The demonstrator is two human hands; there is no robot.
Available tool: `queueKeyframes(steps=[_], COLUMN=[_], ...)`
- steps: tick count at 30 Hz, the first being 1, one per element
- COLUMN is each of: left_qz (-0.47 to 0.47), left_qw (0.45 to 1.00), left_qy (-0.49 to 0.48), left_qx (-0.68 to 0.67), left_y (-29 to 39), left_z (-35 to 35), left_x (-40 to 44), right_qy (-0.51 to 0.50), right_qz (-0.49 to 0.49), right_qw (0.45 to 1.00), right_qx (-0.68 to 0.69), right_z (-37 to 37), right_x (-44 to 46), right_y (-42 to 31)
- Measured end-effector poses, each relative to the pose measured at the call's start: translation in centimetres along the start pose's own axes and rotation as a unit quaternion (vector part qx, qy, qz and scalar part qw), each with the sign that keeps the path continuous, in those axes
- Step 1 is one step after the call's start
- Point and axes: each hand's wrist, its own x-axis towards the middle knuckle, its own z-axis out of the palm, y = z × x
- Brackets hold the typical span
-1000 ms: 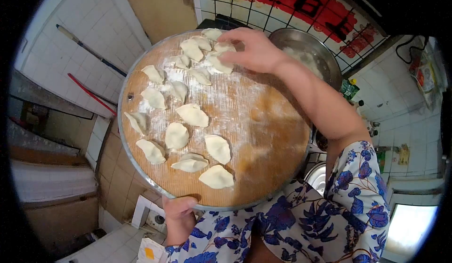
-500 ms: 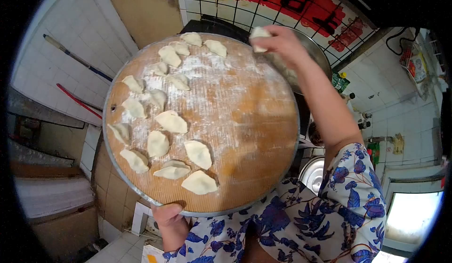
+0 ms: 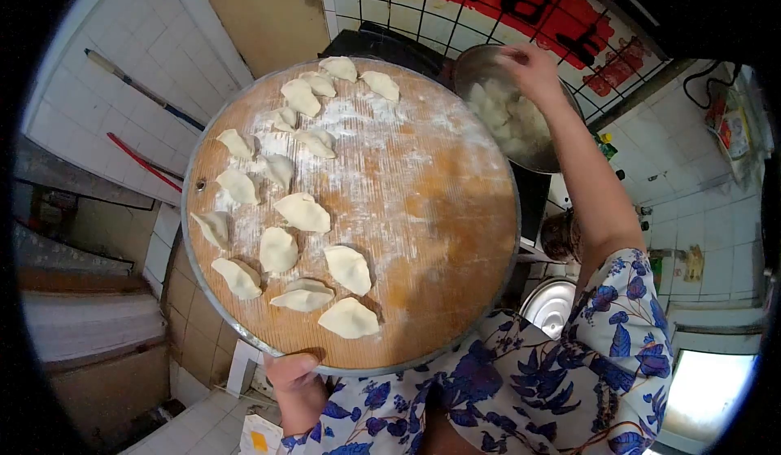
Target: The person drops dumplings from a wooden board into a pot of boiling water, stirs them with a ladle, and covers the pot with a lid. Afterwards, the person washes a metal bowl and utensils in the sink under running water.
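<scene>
Watching from afar, I see the left hand (image 3: 294, 372) grasping the rim of the round board (image 3: 423, 239), thumb on top, and the right hand (image 3: 533, 72) bent over the metal pot (image 3: 474, 64); whether its fingers hold anything I cannot tell. The dumplings (image 3: 348, 318) lie on the board, beyond the left hand; I judge them light, soft and easily torn, best pinched by the sealed edge, the stiff board by its rim.
</scene>
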Motion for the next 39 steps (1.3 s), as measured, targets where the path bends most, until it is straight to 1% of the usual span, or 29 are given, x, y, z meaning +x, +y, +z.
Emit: queueKeyframes(steps=[1,3,5,6,8,11,12,13,14,15,18,19,21,22,23,26,27,29,30,31,32,33,34,35,38,39], left_qz=[-0.010,-0.026,-0.021,-0.018,-0.023,-0.032,-0.036,-0.031,-0.026,-0.025,-0.039,-0.038,-0.038,-0.036,-0.034,-0.023,-0.019,-0.019,-0.019,0.000,0.019,0.038,0.046,0.054,0.063,0.064], left_qw=[1.000,0.999,0.999,0.999,0.998,0.998,0.997,0.998,0.998,0.998,0.998,0.998,0.999,0.998,0.998,0.997,0.997,0.999,0.999,1.000,0.999,0.999,0.998,0.998,0.997,0.997], left_qy=[-0.001,0.001,-0.001,-0.002,0.005,0.014,0.016,0.023,0.029,0.032,0.050,0.045,0.036,0.042,0.048,0.051,0.045,0.034,0.028,0.027,0.025,0.024,0.015,0.005,0.006,0.016], left_qx=[-0.013,-0.042,-0.039,-0.037,-0.050,-0.059,-0.060,-0.058,-0.055,-0.051,-0.020,-0.012,0.004,-0.009,-0.022,-0.055,-0.065,-0.027,-0.009,0.003,0.014,0.026,0.026,0.026,0.033,0.029], left_y=[0.2,0.5,0.7,0.9,1.1,1.8,1.9,1.9,1.9,2.0,2.4,2.5,2.6,2.5,2.5,2.3,2.2,1.6,1.3,0.9,0.5,0.1,-0.3,-0.8,-1.2,-1.5], left_z=[-0.4,-1.0,-0.7,-0.5,-0.1,0.5,0.6,0.5,0.4,0.2,0.0,0.0,0.3,0.5,0.9,1.7,1.7,0.4,-0.1,-0.3,-0.4,-0.5,-0.9,-1.3,-0.6,-0.1], left_x=[-0.1,-0.5,-0.6,-0.6,-0.7,-0.7,-0.7,-0.8,-0.9,-0.8,-1.0,-0.8,-0.4,-0.2,-0.2,-0.4,-0.3,-0.5,-0.5,-0.4,-0.2,-0.1,0.1,0.2,0.2,-0.1], right_qy=[-0.042,-0.140,-0.202,-0.216,-0.205,-0.239,-0.259,-0.275,-0.287,-0.281,-0.282,-0.280,-0.283,-0.283,-0.297,-0.329,-0.329,-0.324,-0.314,-0.303,-0.252,-0.228,-0.234,-0.206,-0.151,-0.180], right_qz=[-0.031,-0.049,-0.058,-0.085,-0.156,-0.100,-0.016,0.071,0.157,0.146,0.087,0.041,-0.014,-0.041,-0.035,0.073,0.107,0.172,0.174,0.174,0.192,0.203,0.204,0.225,0.300,0.287], right_qw=[0.995,0.969,0.953,0.961,0.964,0.965,0.960,0.941,0.910,0.901,0.926,0.939,0.952,0.955,0.952,0.921,0.899,0.839,0.826,0.812,0.832,0.862,0.871,0.901,0.933,0.941], right_qx=[0.086,0.199,0.216,0.151,0.058,0.029,0.107,0.183,0.255,0.297,0.237,0.195,0.117,0.078,0.060,0.197,0.268,0.402,0.435,0.468,0.455,0.406,0.380,0.309,0.128,0.019], right_z=[0.5,2.0,4.8,6.6,9.1,10.3,10.5,10.6,10.8,12.9,13.4,14.4,15.2,15.1,14.5,14.4,13.2,9.9,8.3,6.7,4.7,3.2,1.8,0.6,-0.8,-0.8], right_x=[-0.4,-1.6,-1.5,-0.9,-1.3,0.1,0.5,0.7,1.3,2.8,3.2,4.1,4.7,4.8,4.7,4.8,4.5,3.4,3.2,3.0,2.1,2.1,2.4,2.2,0.6,0.9], right_y=[-3.4,-10.4,-13.8,-14.2,-15.2,-15.5,-15.6,-15.6,-15.6,-13.7,-16.5,-16.4,-16.8,-17.4,-17.8,-15.3,-14.4,-11.6,-9.5,-7.4,-6.6,-4.3,-0.6,1.7,10.6,13.8])
